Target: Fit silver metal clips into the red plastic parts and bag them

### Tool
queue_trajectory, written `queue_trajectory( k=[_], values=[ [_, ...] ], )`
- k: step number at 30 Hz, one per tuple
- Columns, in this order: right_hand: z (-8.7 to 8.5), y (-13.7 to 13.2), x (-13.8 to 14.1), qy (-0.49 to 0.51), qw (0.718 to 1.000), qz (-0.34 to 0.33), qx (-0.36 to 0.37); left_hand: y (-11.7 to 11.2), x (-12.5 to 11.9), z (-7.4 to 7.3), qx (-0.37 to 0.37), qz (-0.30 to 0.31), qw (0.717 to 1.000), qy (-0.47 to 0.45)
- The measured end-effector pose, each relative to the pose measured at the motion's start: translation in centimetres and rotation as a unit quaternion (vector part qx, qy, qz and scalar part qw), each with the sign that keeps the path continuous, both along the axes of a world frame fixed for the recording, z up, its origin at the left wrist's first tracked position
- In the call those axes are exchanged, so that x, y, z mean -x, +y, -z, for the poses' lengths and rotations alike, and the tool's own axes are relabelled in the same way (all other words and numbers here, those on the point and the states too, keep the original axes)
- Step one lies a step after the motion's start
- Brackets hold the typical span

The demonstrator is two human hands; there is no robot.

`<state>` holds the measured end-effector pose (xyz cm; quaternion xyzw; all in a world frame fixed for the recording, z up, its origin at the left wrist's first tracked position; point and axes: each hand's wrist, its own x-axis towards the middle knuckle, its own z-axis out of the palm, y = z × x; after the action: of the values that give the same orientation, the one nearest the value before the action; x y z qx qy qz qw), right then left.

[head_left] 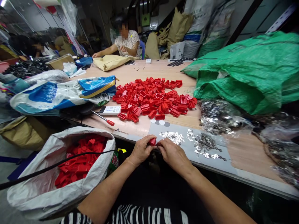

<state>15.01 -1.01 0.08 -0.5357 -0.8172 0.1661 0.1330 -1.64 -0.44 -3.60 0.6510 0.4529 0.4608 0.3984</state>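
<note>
Between thumb and fingers my left hand (142, 150) grips a small red plastic housing (152, 142) at the table's front edge. My right hand (172, 153) is closed in a pinch at the housing's right end; what its fingertips hold is too small to make out. Just beyond the hands, small flat silver metal pieces (173, 137) lie on a grey sheet (140, 140). Darker metal clips (205, 141) are heaped to their right. A wide pile of red plastic housings (151, 98) covers the middle of the table.
At my left stands an open white sack (25, 186) of red housings, crossed by a black cable (70, 156). A red-handled screwdriver (109, 122) lies near a white box (110, 110). A green sack (243, 71) and bagged metal parts (217, 116) occupy the right. A co-worker (127, 43) sits opposite.
</note>
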Motion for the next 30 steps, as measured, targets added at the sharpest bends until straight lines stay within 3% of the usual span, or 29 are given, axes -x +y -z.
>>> queue_trajectory(
  k=[5, 8, 11, 14, 16, 19, 23, 30],
  values=[
    [0.6, -1.1, -1.1, 0.220, 0.975, -0.020, -0.028, -2.1, -0.2, -0.9, 0.019, -0.084, 0.995, -0.051],
    [0.3, -2.0, -1.9, 0.321, 0.946, -0.016, 0.040, -3.4, -0.7, -1.9, 0.071, -0.124, 0.975, -0.173],
    [-0.6, -2.8, -2.2, 0.349, 0.930, -0.045, 0.106, -4.2, -1.3, -3.2, 0.155, -0.109, 0.921, -0.341],
    [-1.8, -3.4, -1.9, 0.332, 0.933, -0.088, 0.111, -4.8, -1.5, -4.4, 0.253, -0.046, 0.835, -0.487],
    [-2.4, -3.7, -1.5, 0.309, 0.938, -0.106, 0.114, -5.2, -1.5, -5.0, 0.300, -0.019, 0.792, -0.532],
    [-2.9, -3.9, -1.1, 0.294, 0.942, -0.114, 0.112, -5.7, -1.3, -5.5, 0.343, -0.008, 0.754, -0.560],
    [-3.2, -4.1, -1.0, 0.305, 0.938, -0.126, 0.110, -6.2, -1.1, -5.8, 0.358, 0.014, 0.733, -0.578],
    [-4.2, -4.2, -0.8, 0.296, 0.943, -0.127, 0.089, -6.7, -1.3, -6.0, 0.356, 0.005, 0.727, -0.587]
  ],
)
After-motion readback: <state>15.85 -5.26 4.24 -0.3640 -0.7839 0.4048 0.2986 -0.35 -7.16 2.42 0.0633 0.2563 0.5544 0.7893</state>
